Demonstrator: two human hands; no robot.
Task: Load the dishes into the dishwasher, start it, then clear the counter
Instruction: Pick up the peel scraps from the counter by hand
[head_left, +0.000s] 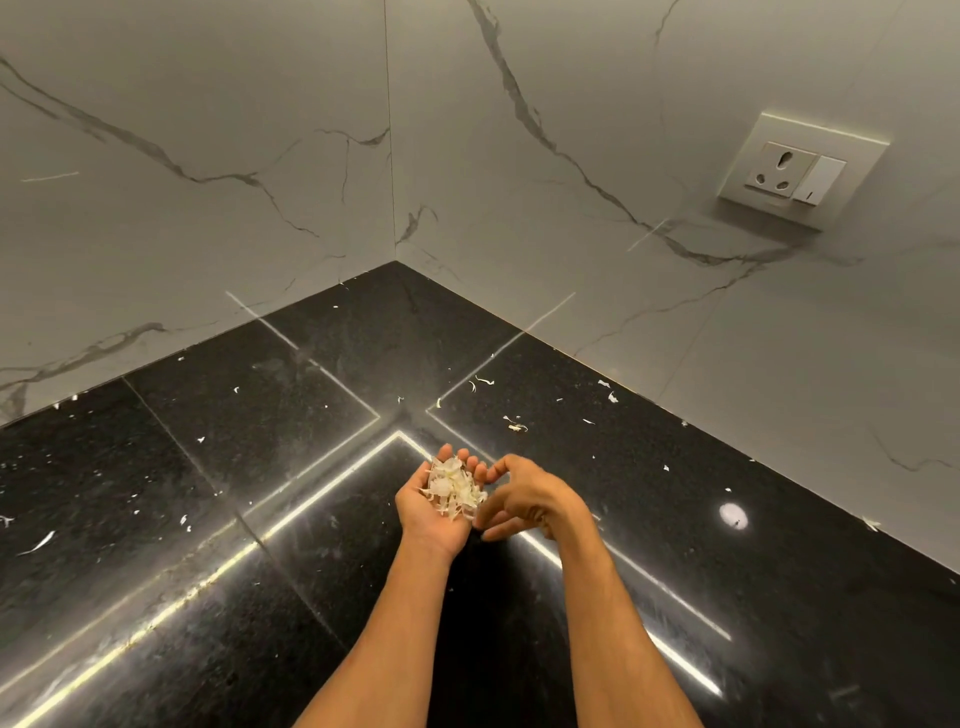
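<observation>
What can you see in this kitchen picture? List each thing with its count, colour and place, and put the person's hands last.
counter: one, glossy black stone, fills the lower part of the view and runs into a corner
walls: two, pale grey marble with dark veins, meeting at the corner behind the counter
socket plate: one, off-white, with a switch, upper right on the right-hand wall
loose scraps: many, whitish, strewn over the counter
pile of scraps: one handful, pale cream, in the left palm
left hand: one, palm up and cupped, above the counter
right hand: one, fingers loosely curled, close beside the pile
</observation>
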